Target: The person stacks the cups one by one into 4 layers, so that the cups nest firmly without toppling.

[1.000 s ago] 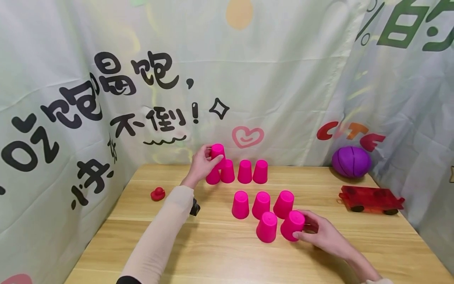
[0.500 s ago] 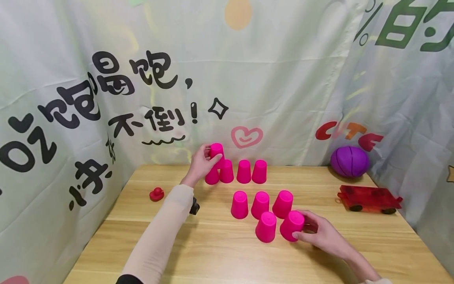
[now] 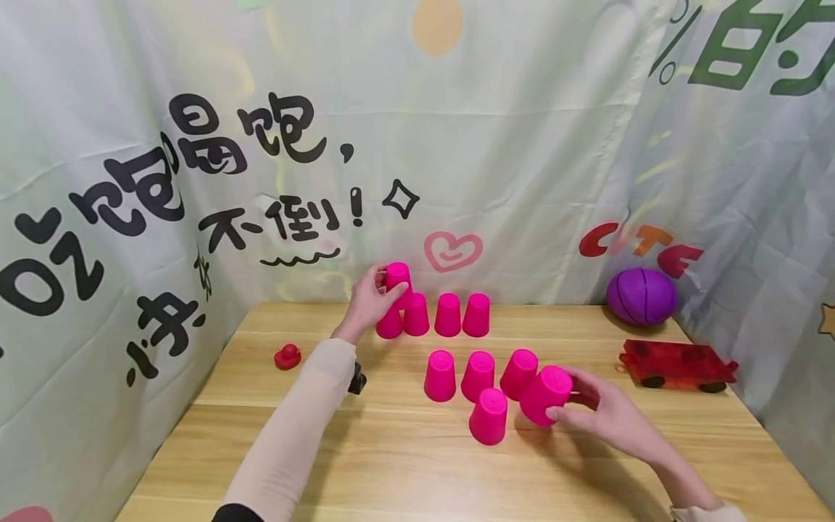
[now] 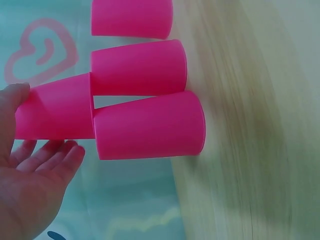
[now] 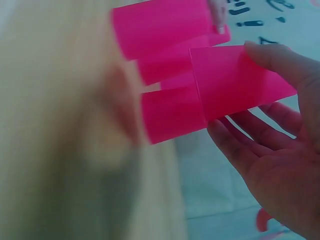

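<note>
At the back, my left hand (image 3: 373, 304) holds an upside-down pink cup (image 3: 399, 276) between thumb and fingers. In the left wrist view that cup (image 4: 57, 110) sits across the tops of two neighbouring cups, a lower cup (image 4: 150, 127) and the one beside it (image 4: 140, 69). My right hand (image 3: 609, 413) grips another upside-down pink cup (image 3: 546, 395), tilted and raised off the table, close beside the right cup (image 3: 520, 373) of the nearer row. That row also has a left cup (image 3: 440, 377) and a middle cup (image 3: 478, 377). One cup (image 3: 488, 417) stands in front of them.
Two more pink cups, one (image 3: 448, 315) and another (image 3: 476, 315), continue the back row. A red rubber duck (image 3: 288, 357) lies left of my left sleeve. To the right are a purple ball (image 3: 642, 297) and a red toy cart (image 3: 678, 365). Printed curtains enclose the wooden table (image 3: 404, 471).
My right hand has lifted its cup off the table and tilted it, moving slightly up and right. My left hand keeps its place on the upper cup.
</note>
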Demonstrator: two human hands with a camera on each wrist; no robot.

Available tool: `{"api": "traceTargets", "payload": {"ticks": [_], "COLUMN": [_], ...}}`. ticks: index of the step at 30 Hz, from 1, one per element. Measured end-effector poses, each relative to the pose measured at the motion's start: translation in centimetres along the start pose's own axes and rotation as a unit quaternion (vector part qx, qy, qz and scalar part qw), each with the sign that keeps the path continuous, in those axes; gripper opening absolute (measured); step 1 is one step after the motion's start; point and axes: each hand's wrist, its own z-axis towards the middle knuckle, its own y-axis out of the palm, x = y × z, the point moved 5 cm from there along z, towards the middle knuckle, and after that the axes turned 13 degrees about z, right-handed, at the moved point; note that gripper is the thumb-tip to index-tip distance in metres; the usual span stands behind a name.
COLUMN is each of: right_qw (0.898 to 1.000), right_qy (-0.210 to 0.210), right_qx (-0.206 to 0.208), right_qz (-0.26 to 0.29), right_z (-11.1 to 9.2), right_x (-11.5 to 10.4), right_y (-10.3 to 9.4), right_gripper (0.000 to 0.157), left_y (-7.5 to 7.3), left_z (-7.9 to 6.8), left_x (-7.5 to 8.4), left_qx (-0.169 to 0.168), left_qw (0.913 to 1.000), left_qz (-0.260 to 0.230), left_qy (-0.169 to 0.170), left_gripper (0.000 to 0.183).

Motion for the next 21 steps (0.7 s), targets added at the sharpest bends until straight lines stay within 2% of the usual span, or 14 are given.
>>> {"api": "traceTargets", "payload": {"ticks": [4, 10, 16, 21], "right_qw": [1.0, 0.999, 1.0, 1.0], "right_qy": [-0.012, -0.003, -0.01, -0.009], "right_qx": [0.001, -0.003, -0.015, -0.016], "right_qz": [-0.025, -0.042, -0.014, -0.007], "right_z": [1.3, 4.4, 8.2, 11.0], "right_x": [-1.8, -3.7, -4.6, -5.0], "right_y": [-0.6, -1.1, -0.7, 0.0], "right_gripper": [0.058, 0.064, 0.065, 0.064], "left_y": [-0.4, -1.0, -1.2, -1.2], "left_z": [-0.2, -1.0, -3.1, -5.1], "left_x": [-0.1, -0.3, -0.2, -0.2], "left_qx": [0.005, 0.006, -0.008, -0.002], "left_qw": [0.9999, 0.9997, 0.9995, 0.999], "left_qz": [0.013, 0.02, 0.026, 0.032], "left_qy": [0.003, 0.008, 0.015, 0.03], "left_gripper": [0.069, 0.076, 0.076, 0.068]}}
